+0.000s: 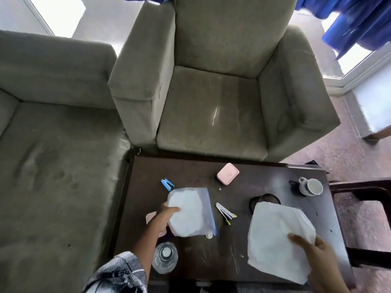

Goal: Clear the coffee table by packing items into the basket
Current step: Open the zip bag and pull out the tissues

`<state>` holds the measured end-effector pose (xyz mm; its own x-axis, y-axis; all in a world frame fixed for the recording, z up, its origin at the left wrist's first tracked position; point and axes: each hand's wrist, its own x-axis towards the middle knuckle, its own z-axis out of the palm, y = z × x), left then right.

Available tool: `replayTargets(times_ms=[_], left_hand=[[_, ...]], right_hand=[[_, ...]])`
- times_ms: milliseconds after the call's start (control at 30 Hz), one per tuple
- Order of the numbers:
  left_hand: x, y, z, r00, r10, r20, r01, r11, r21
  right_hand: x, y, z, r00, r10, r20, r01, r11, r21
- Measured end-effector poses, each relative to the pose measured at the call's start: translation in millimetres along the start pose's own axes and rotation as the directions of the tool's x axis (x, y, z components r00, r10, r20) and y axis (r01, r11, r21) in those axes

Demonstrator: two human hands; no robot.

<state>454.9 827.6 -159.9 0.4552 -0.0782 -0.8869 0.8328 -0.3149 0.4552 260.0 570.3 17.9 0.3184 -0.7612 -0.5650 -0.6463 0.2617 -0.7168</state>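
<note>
Risk first: no basket in view, so both loads may need carrying out of sight; zip bag [191, 212] gripped only at its near-left edge, likely to sag or slip. Left hand [165, 216] fingers closed on that bag, raised above the surface [243, 250], just left of the stapler [225, 213]. Right hand [317, 256] fingers pinched on the white paper sheet [277, 235], right of the stapler. Still on the surface: pink case [227, 173], mug [310, 186], water bottle [165, 258].

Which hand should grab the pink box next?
Probably the left hand. It sits nearer the pink box, though it holds a zip bag. The right hand is farther away, holding white paper.
</note>
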Motion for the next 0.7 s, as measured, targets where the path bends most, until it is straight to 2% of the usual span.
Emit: replayTargets(times_ms=[67,200,333,400,433,500,600,667,700], left_hand=[[11,-7,0,1.0,0.002,-0.024,-0.002,1.0,0.016],[9,-9,-6,0.97,0.083,-0.227,-0.047,0.986,0.16],[-21,9,-4,0.925,0.173,-0.338,-0.141,0.983,0.118],[-56,23,7,0.951,0.202,-0.234,-0.207,0.978,0.005],[-80,32,15,0.977,0.19,-0.1,-0.197,0.978,-0.063],[-123,42,31,0.97,0.143,0.195,-0.127,0.988,-0.09],[-174,52,45,0.85,0.077,0.521,-0.03,0.995,-0.099],[-204,60,48,0.79,0.074,0.608,0.008,0.991,-0.131],[-214,61,49,0.784,0.106,0.612,-0.038,0.992,-0.123]], right_hand=[[4,13,5,0.999,0.04,-0.015,-0.04,0.999,0.003],[-2,26,15,0.997,0.073,0.024,-0.073,0.997,0.024],[-20,5,29,0.99,0.058,0.126,-0.07,0.993,0.09],[-31,-9,33,0.983,0.039,0.177,-0.062,0.99,0.129],[-36,-17,35,0.977,0.03,0.213,-0.064,0.986,0.154],[-49,-33,35,0.948,0.026,0.317,-0.096,0.974,0.206],[-59,-49,30,0.88,0.019,0.474,-0.164,0.95,0.267],[-64,-56,25,0.846,-0.005,0.533,-0.167,0.947,0.274],[-66,-58,21,0.832,-0.019,0.554,-0.162,0.948,0.276]])
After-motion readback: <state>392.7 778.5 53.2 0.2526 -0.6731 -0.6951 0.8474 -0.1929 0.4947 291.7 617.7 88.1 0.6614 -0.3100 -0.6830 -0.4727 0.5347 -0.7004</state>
